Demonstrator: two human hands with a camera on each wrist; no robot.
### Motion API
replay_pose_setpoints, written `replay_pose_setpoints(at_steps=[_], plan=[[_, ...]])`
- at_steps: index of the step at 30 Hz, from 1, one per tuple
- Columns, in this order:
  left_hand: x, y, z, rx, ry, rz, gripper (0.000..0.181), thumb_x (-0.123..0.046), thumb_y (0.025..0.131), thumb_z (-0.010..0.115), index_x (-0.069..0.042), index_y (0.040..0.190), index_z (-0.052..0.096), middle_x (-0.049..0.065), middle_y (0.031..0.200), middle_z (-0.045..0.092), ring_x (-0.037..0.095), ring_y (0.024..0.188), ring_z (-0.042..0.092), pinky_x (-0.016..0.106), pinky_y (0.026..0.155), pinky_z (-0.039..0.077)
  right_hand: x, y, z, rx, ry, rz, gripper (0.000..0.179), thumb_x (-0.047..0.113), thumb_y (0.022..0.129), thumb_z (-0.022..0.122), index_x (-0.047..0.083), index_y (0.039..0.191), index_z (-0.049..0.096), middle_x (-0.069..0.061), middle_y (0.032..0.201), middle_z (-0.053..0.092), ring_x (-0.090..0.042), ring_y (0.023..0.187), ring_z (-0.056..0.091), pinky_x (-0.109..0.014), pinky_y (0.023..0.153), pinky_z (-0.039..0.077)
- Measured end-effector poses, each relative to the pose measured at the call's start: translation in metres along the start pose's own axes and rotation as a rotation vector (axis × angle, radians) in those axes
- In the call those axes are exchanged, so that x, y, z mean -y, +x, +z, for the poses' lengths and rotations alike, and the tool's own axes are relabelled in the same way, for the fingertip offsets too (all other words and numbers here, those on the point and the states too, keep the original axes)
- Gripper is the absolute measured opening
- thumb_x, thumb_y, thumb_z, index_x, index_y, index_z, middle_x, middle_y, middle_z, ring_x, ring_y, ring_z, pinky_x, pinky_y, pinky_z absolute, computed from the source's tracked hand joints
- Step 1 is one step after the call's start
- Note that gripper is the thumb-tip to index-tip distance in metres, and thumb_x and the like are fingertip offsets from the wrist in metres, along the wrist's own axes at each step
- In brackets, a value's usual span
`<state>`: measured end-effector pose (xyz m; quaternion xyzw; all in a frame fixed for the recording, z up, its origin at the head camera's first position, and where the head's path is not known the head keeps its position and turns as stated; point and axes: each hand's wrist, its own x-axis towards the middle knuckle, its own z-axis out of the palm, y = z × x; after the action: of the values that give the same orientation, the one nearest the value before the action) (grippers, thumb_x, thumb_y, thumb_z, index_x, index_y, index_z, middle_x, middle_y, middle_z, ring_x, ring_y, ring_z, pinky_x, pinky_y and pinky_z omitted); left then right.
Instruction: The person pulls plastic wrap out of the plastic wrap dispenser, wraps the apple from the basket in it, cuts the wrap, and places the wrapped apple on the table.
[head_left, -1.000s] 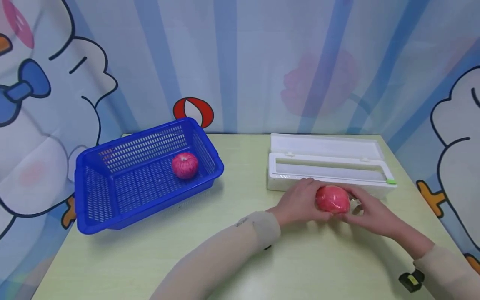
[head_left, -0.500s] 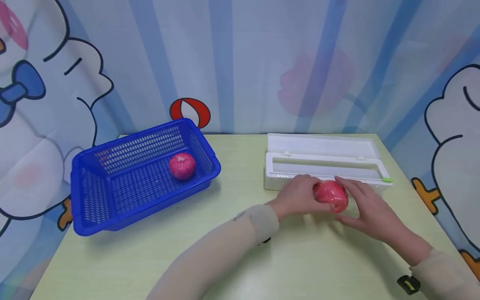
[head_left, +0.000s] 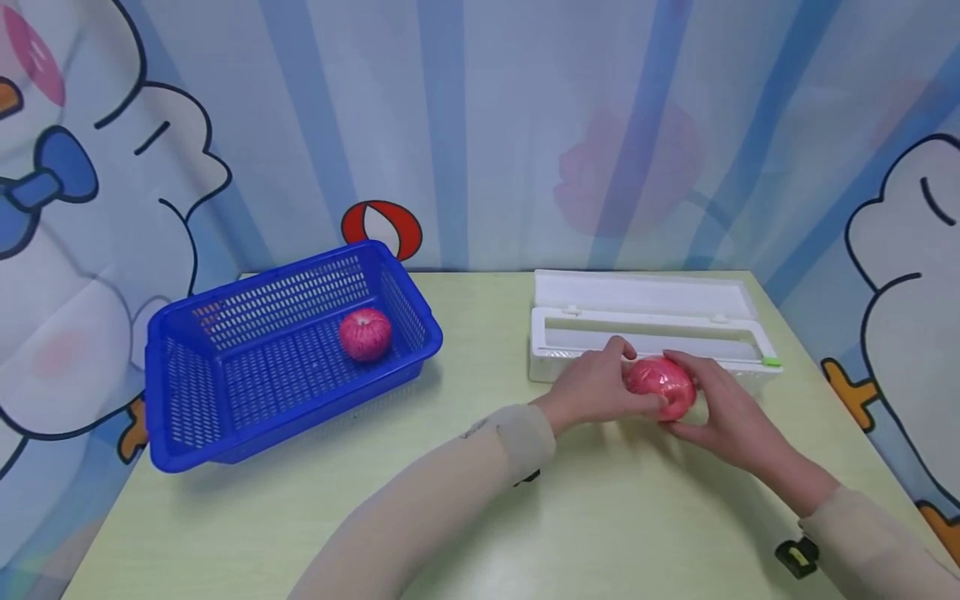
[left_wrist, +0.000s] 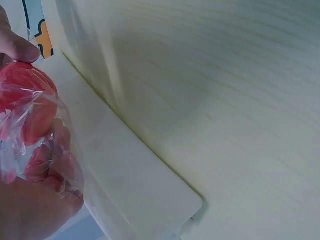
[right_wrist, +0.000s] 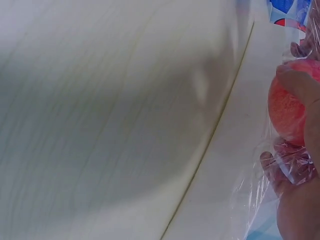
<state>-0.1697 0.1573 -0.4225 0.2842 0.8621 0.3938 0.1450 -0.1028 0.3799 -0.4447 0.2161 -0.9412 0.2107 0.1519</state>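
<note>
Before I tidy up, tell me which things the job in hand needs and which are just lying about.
Belongs to the job:
red fruit, between left hand and right hand
clear film, over the fruit
white box, lid open, probably the film's source

Seemingly just there:
blue basket, perhaps needed later
pink fruit, inside the basket
patterned curtain, only a backdrop

The head view looks forward and down from above the worktop (head_left: 615,517), on the near side of the box (head_left: 648,319), taking in the curtain (head_left: 517,150) behind the box. Both wrist views face box and worktop from much nearer, rolled so the box's edge runs aslant. All three share the box and the fruit (head_left: 663,387) before it.
</note>
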Motion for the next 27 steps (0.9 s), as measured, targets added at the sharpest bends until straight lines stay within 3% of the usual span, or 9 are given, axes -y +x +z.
replay_pose_setpoints(at_steps=[9, 11, 14, 18, 23, 27], plan=[[-0.006, -0.002, -0.008, 0.014, 0.041, -0.037, 0.064, -0.054, 0.09, 0.08, -0.012, 0.131, 0.053, 0.0, 0.116, 0.071, 0.008, 0.088, 0.063, 0.023, 0.068, 0.054, -0.002, 0.009, -0.009, 0.072, 0.057, 0.044, 0.099, 0.011, 0.068, 0.103, 0.002, 0.151, 0.05, -0.018, 0.139, 0.061, -0.034, 0.116, 0.064, -0.051, 0.082, 0.064], [-0.008, -0.004, -0.009, 0.015, 0.098, -0.037, 0.067, -0.057, 0.091, 0.078, -0.012, 0.134, 0.054, 0.0, 0.115, 0.07, 0.009, 0.087, 0.063, 0.023, 0.068, 0.054, -0.002, 0.01, -0.012, 0.084, 0.067, 0.049, 0.099, 0.012, 0.068, 0.103, 0.002, 0.151, 0.05, -0.019, 0.139, 0.061, -0.034, 0.115, 0.064, -0.05, 0.082, 0.064], [-0.014, -0.006, -0.013, 0.001, 0.277, -0.012, 0.075, -0.066, 0.091, 0.073, -0.012, 0.14, 0.054, -0.002, 0.116, 0.069, 0.011, 0.094, 0.064, 0.025, 0.077, 0.055, -0.002, 0.013, -0.016, 0.094, 0.091, 0.04, 0.097, 0.012, 0.07, 0.102, 0.002, 0.151, 0.05, -0.018, 0.139, 0.061, -0.032, 0.114, 0.065, -0.044, 0.082, 0.064], [-0.02, -0.008, -0.015, -0.034, 0.561, 0.079, 0.091, -0.075, 0.087, 0.071, -0.016, 0.151, 0.048, -0.003, 0.13, 0.065, 0.013, 0.115, 0.062, 0.03, 0.096, 0.054, -0.004, 0.016, -0.021, 0.113, 0.135, 0.036, 0.094, 0.013, 0.072, 0.101, 0.003, 0.151, 0.05, -0.016, 0.138, 0.062, -0.029, 0.113, 0.067, -0.031, 0.083, 0.062], [-0.021, -0.01, -0.013, -0.081, 0.811, 0.276, 0.099, -0.07, 0.089, 0.074, -0.017, 0.163, 0.036, -0.001, 0.154, 0.052, 0.015, 0.14, 0.051, 0.031, 0.112, 0.049, -0.006, 0.02, -0.024, 0.143, 0.175, 0.054, 0.093, 0.014, 0.075, 0.099, 0.004, 0.152, 0.049, -0.015, 0.137, 0.063, -0.027, 0.112, 0.066, -0.025, 0.084, 0.059], [-0.016, -0.011, -0.008, -0.112, 0.973, 0.408, 0.097, -0.064, 0.094, 0.072, -0.014, 0.167, 0.033, 0.002, 0.159, 0.047, 0.016, 0.145, 0.048, 0.031, 0.119, 0.042, -0.008, 0.021, -0.025, 0.157, 0.194, 0.058, 0.092, 0.016, 0.078, 0.098, 0.005, 0.153, 0.047, -0.014, 0.136, 0.064, -0.021, 0.108, 0.065, -0.026, 0.084, 0.059]])
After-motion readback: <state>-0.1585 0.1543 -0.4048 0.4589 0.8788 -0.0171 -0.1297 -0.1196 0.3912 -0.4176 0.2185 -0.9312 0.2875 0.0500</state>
